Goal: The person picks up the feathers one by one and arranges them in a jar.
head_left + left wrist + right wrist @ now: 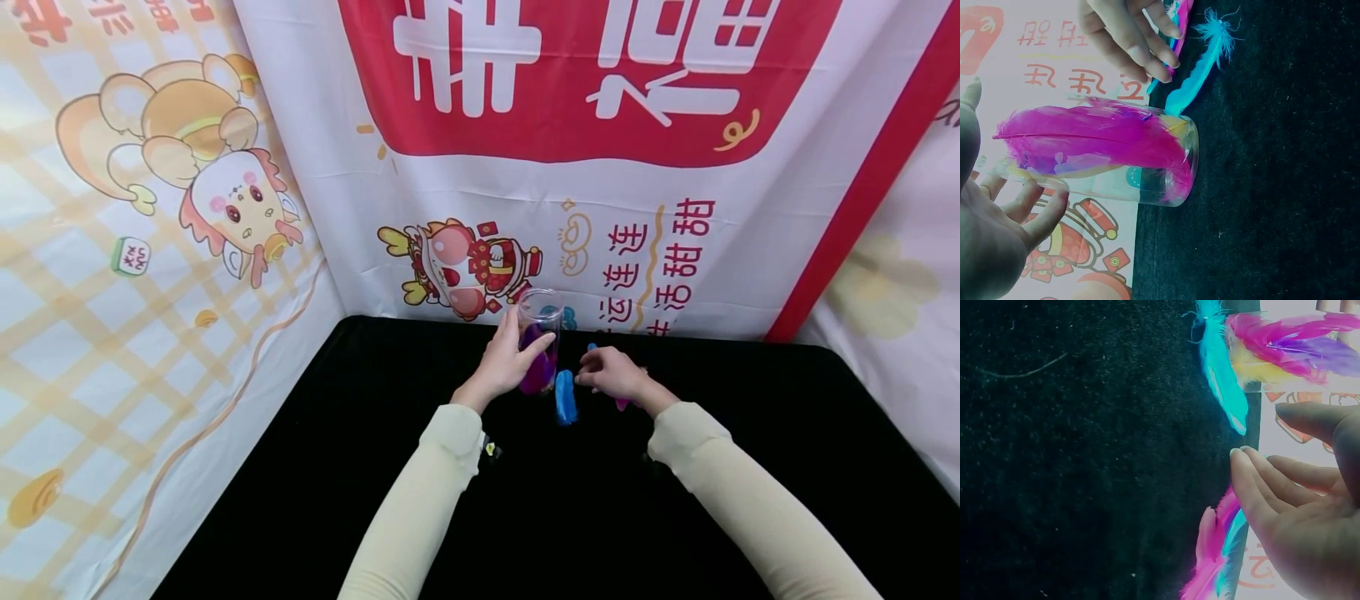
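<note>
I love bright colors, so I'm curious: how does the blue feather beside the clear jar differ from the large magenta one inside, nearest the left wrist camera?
The blue feather lies loose on the black cloth, while the magenta feather stands inside the clear jar. The blue feather looks narrow, the magenta feather broader. Both are brightly colored.

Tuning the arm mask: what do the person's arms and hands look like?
Left sleeve and right sleeve: plain pale cream, bunched cuffs. The left hand and right hand are ungloved. A small dark item with a yellow mark shows beside the left cuff, too small to identify. No cables visible on either arm.
</note>
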{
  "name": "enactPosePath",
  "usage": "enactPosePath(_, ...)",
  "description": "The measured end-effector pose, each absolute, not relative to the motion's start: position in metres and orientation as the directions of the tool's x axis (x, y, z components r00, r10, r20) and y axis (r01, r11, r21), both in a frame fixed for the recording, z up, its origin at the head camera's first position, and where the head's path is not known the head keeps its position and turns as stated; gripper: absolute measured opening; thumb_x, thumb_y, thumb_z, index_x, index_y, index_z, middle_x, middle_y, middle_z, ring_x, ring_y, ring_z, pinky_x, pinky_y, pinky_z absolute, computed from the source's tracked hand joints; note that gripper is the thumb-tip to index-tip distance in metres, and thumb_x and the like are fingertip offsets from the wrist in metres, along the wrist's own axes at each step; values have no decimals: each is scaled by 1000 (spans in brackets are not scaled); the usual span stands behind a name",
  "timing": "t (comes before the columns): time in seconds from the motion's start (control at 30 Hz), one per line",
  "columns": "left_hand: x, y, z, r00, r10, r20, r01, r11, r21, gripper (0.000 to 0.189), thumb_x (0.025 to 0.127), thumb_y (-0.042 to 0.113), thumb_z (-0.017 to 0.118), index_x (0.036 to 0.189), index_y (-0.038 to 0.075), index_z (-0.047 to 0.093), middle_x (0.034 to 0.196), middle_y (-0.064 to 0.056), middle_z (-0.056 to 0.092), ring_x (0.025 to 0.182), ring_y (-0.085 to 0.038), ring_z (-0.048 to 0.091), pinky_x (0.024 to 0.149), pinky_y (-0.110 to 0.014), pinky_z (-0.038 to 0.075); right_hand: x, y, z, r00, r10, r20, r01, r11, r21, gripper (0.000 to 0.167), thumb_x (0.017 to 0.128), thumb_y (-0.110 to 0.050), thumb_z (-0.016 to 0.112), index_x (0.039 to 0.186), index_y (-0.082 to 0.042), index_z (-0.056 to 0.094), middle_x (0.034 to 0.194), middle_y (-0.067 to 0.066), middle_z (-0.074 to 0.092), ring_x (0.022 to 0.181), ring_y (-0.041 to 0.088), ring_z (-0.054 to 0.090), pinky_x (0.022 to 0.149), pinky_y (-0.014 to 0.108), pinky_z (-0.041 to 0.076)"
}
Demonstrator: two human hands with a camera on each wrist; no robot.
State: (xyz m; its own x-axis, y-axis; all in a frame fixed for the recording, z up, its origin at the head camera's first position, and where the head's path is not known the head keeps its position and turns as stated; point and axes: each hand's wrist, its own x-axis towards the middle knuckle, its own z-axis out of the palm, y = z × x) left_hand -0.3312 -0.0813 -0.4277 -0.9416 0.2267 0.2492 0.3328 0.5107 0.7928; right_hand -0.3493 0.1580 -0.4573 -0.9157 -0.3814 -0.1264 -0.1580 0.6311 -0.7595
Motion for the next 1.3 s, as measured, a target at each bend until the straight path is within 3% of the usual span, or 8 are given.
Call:
enactPosePath(0.5,-333,-82,-428,-942,226,249,332,503,798,72,102,51,59,158,23,24,153,-9,38,138,-33,47,112,-53,39,-346,152,-467,-896,-416,-158,-76,493,-867,53,98,-2,63,141,20,42,131,35,59,113,39,65,88,41,59)
enactPosePath(0.77,-331,-82,-426,-949,229,218,307,506,806,79,99,61,56,160,25,22,154,-9,37,140,-32,45,113,-53,39,-346,145,-470,-908,-388,-159,-86,543,-835,54,96,-9,68,139,17,48,122,26,66,114,33,63,100,46,51)
enactPosePath(1.07,-330,-82,-424,-950,226,214,302,503,810,78,100,59,57,160,24,21,153,-9,38,139,-33,46,112,-53,39,-347,138,-472,-911,-383,-151,-111,581,-806,45,93,-8,72,131,13,58,104,15,68,95,22,61,87,37,52)
enactPosePath(1.3,-330,-82,-425,-949,225,222,308,507,805,78,99,61,56,159,24,23,151,-8,40,137,-32,47,112,-53,40,-344,135,-474,-922,-368,-122,-132,594,-794,28,91,-7,74,114,8,68,94,10,67,86,18,59,75,30,49)
